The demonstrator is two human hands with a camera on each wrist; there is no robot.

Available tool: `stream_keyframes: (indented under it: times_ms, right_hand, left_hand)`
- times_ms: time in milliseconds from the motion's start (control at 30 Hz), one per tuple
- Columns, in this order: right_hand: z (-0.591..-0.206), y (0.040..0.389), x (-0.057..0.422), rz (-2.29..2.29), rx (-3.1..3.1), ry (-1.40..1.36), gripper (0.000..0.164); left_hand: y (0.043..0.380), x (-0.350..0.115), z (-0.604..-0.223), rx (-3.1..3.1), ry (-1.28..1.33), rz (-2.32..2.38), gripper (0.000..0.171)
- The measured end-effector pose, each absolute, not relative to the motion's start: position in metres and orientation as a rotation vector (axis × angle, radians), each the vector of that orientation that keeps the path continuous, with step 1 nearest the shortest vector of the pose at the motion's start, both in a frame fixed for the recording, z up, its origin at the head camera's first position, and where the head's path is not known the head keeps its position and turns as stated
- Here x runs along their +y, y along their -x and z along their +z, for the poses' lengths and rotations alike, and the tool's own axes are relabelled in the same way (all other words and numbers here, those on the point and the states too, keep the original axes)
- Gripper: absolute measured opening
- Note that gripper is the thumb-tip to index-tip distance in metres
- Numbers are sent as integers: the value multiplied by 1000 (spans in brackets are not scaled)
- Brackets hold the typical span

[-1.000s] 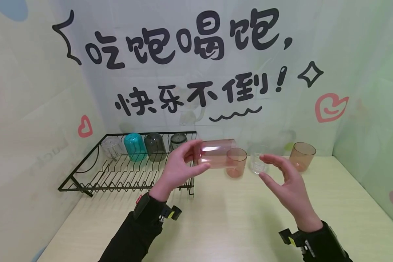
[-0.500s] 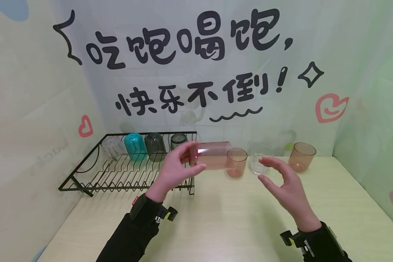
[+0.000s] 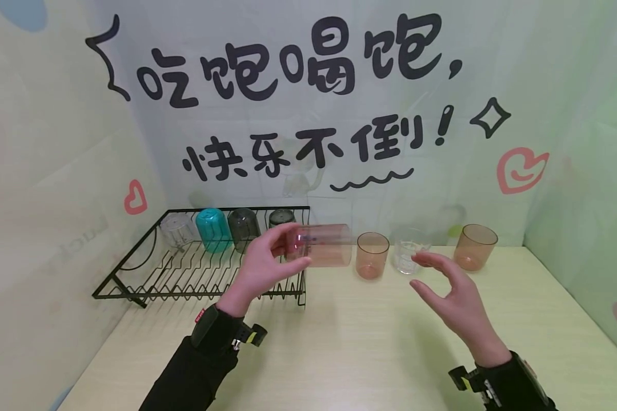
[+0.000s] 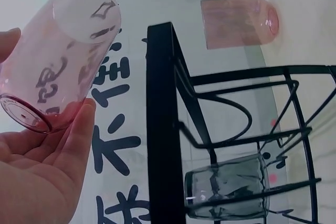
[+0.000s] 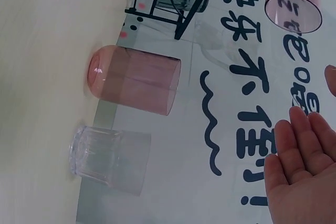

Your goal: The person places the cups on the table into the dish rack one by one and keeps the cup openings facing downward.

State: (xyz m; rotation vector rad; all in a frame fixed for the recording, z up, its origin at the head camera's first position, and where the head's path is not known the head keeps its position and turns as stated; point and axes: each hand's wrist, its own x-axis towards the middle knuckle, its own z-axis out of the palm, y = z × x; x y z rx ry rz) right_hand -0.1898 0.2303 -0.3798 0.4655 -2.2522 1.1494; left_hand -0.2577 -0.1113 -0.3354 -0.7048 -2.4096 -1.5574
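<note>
My left hand (image 3: 268, 258) grips a clear pink glass (image 3: 325, 245) near its base. The glass lies sideways in the air, its mouth pointing right, in front of the right end of the black dish rack (image 3: 185, 295). In the left wrist view, thumb and fingers wrap the lower part of the pink glass (image 4: 65, 51). My right hand (image 3: 455, 297) is held up on the right, holding nothing, thumb and fingers spread apart. It is nearest to a clear glass (image 3: 405, 257) standing on the table behind it; the right wrist view shows its palm and fingers (image 5: 302, 145).
On the rack, glasses stand upside down: a clear one (image 3: 179, 231), a turquoise one (image 3: 213, 229), a dark grey one (image 3: 244, 228) and another dark one (image 3: 281, 217). Amber-pink glasses stand upright on the table, one left (image 3: 372, 257) and one right (image 3: 475, 248) of the clear glass.
My left hand has moved left with the pink glass, away from the standing amber-pink glass it overlapped. The right hand has barely shifted.
</note>
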Motion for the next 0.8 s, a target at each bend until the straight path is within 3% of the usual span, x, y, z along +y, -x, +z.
stream_keyframes:
  times_ms: [800]
  right_hand:
    - [-385,191,257,1090,-2235,-459,52]
  left_hand:
    - [260,-143,-335,-2478,557,-1485,70]
